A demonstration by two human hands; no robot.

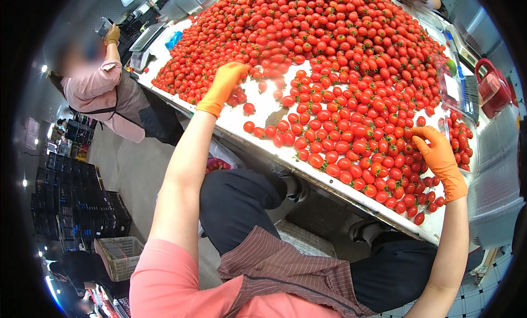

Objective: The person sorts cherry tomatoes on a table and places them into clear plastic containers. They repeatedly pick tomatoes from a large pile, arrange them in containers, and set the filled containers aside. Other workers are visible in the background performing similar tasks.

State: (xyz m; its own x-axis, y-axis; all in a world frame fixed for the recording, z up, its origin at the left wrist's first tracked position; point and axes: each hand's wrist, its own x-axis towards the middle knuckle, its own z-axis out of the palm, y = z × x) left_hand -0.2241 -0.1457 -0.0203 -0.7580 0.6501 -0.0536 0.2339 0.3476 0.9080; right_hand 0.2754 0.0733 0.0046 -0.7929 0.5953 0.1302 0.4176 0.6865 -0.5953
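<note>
A large heap of red cherry tomatoes (pixel 329 25), many with green calyxes, covers much of a white worktable (pixel 257 93). My left hand (pixel 224 87), in an orange glove, is at the heap's near left edge. Its fingers are bent away from view, so whether they hold a tomato is hidden. Several tomatoes just beyond it look blurred. Over the loose tomatoes at the right, my right hand (pixel 442 163), also orange-gloved, has its thumb and forefinger apart, with no tomato visible between them. Beside it is a clear plastic box (pixel 472 153) with tomatoes inside.
Stacked clear plastic containers (pixel 494 186) stand at the right, below a red jug (pixel 492 89). A weighing scale (pixel 142 58) sits at the table's left end, near another person (pixel 103 99). Black crates (pixel 74 198) and a pale plastic crate (pixel 121 254) are on the floor behind.
</note>
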